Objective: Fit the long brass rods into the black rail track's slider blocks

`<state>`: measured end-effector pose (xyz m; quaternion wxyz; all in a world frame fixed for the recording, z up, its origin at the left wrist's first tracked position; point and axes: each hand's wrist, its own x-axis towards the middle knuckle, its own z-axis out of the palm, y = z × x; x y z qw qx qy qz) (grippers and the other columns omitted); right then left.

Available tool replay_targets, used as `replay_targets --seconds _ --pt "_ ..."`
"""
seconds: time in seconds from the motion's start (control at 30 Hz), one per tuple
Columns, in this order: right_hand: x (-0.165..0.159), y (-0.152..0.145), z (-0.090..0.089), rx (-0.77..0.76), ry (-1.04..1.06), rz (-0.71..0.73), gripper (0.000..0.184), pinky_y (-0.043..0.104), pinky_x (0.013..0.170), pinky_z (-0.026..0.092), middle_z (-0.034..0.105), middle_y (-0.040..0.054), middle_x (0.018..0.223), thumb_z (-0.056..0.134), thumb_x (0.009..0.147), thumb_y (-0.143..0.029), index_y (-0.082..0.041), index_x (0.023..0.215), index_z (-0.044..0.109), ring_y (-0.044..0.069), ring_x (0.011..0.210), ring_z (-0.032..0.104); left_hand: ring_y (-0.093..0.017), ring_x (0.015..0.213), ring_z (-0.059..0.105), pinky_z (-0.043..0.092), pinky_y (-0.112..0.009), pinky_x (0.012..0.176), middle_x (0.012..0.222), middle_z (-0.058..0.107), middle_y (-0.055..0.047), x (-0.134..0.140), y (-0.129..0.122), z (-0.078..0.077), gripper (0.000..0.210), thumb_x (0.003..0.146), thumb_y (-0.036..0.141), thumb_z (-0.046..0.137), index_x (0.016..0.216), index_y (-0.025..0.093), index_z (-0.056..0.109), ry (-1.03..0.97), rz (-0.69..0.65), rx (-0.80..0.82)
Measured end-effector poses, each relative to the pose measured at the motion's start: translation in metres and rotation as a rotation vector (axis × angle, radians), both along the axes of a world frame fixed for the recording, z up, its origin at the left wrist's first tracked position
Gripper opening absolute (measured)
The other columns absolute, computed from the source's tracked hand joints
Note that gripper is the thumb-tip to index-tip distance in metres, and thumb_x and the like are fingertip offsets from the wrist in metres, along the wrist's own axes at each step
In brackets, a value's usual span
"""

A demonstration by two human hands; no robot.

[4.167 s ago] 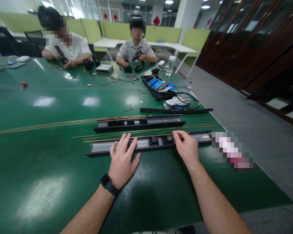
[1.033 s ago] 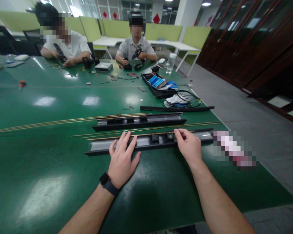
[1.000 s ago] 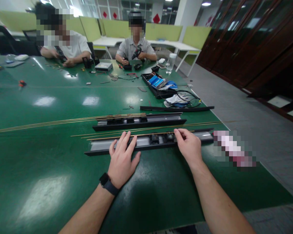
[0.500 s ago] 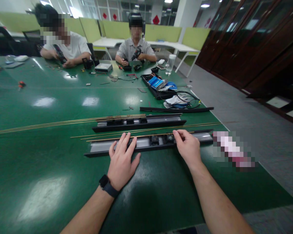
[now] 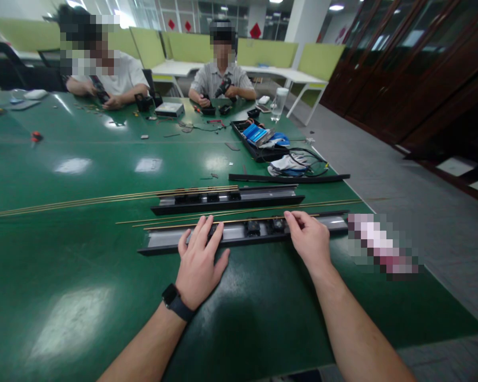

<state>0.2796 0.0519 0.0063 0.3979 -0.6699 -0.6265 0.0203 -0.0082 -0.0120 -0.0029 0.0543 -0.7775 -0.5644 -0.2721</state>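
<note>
A long black-edged rail with a pale channel (image 5: 163, 239) lies across the table in front of me. Black blocks (image 5: 253, 228) sit inside it. My left hand (image 5: 199, 260), fingers spread, rests over the rail's left half and partly covers another block. Along the rail's far edge runs a thin brass rod (image 5: 239, 220). My right hand (image 5: 308, 236) pinches this rod between thumb and forefinger near its right part; the fingertips hide the exact grip. Just beyond lie loose brass rods (image 5: 326, 203).
A second rail (image 5: 258, 201) with blocks lies farther back, a bundle of brass rods (image 5: 83, 200) over it. Behind are a black strip (image 5: 289, 178), gloves (image 5: 289, 165) and a black tray (image 5: 258, 154). Two people work across the green table (image 5: 103, 297). A blurred pink item (image 5: 378, 241) lies right.
My right hand has shifted slightly to the right, and the pinched brass rod has slid a little the same way. The left hand stays in place.
</note>
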Motion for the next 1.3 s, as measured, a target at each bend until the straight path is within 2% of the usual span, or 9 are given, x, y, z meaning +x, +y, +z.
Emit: replay_targets --seconds 0.53,0.77,0.93,1.07,1.3 --pt "0.0013 0.0006 -0.0016 -0.01 -0.017 -0.036 0.045 0.035 0.075 0.044 0.078 0.0068 0.083 0.055 0.1 -0.059 -0.022 0.093 0.08 0.024 0.077 0.069 -0.034 0.158 0.038 0.027 -0.055 0.123 0.168 0.043 -0.017 -0.0003 0.0005 -0.0004 0.054 0.102 0.032 0.058 0.154 0.021 0.052 0.002 0.003 -0.006" --pt "0.0021 0.0008 -0.0029 -0.004 0.012 -0.022 0.041 0.035 0.076 0.045 0.078 0.0057 0.083 0.058 0.099 -0.056 -0.023 0.093 0.079 0.023 0.077 0.069 -0.034 0.158 0.038 0.027 -0.055 0.123 0.167 0.043 -0.017 0.0002 0.0004 -0.0004 0.054 0.102 0.032 0.057 0.154 0.021 0.051 0.004 0.003 0.001" --pt "-0.0008 0.0007 -0.0026 0.001 0.068 0.003 0.038 0.034 0.077 0.046 0.077 0.0039 0.08 0.061 0.097 -0.056 -0.023 0.103 0.078 0.023 0.077 0.07 -0.033 0.158 0.037 0.028 -0.055 0.123 0.168 0.043 -0.017 -0.0002 0.0003 -0.0013 0.053 0.103 0.033 0.056 0.154 0.021 0.051 0.013 0.004 0.001" --pt "-0.0028 -0.0004 -0.002 -0.026 0.049 0.044 0.038 0.033 0.075 0.045 0.077 0.0041 0.081 0.057 0.099 -0.055 -0.023 0.095 0.077 0.022 0.076 0.07 -0.034 0.158 0.037 0.028 -0.055 0.123 0.168 0.043 -0.017 -0.0001 0.0001 -0.0009 0.053 0.103 0.033 0.057 0.154 0.021 0.052 0.008 0.006 0.001" --pt "-0.0016 -0.0005 -0.0011 -0.011 -0.003 0.012 0.039 0.033 0.073 0.043 0.075 0.0038 0.076 0.056 0.1 -0.054 -0.023 0.09 0.077 0.021 0.073 0.067 -0.034 0.158 0.038 0.028 -0.056 0.122 0.168 0.043 -0.018 0.0003 -0.0002 -0.0001 0.053 0.103 0.032 0.057 0.154 0.02 0.052 0.006 0.002 0.002"
